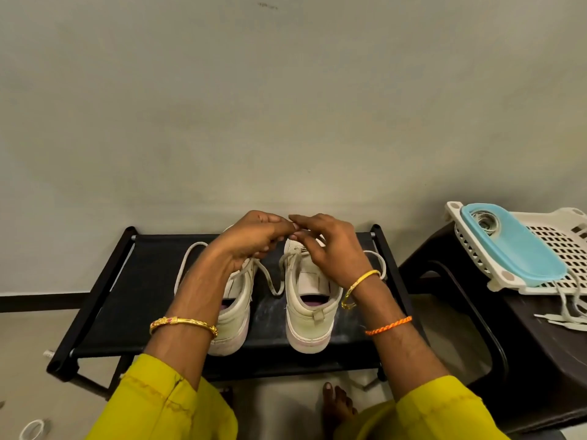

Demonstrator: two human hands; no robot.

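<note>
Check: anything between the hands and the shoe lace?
Nothing visible. The left hand holds the lace; the right hand meets it over the front of the right shoe. Whether its fingers pinch the lace is unclear.

This looks like a room in a home, likely a spot by the entrance. A low black shoe rack [152, 281] stands against a plain pale wall [286, 106] with a dark skirting [41, 301]. It carries a pair of white sneakers [309, 322], with a shoelace [273, 287] trailing between them. On the right, a dark plastic stool [524, 360] holds a white plastic basket [457, 230], a blue lid [521, 249] and spare laces [559, 322]. In the near part of the scene, a bare foot [336, 404] rests on the pale floor [31, 360].
</note>
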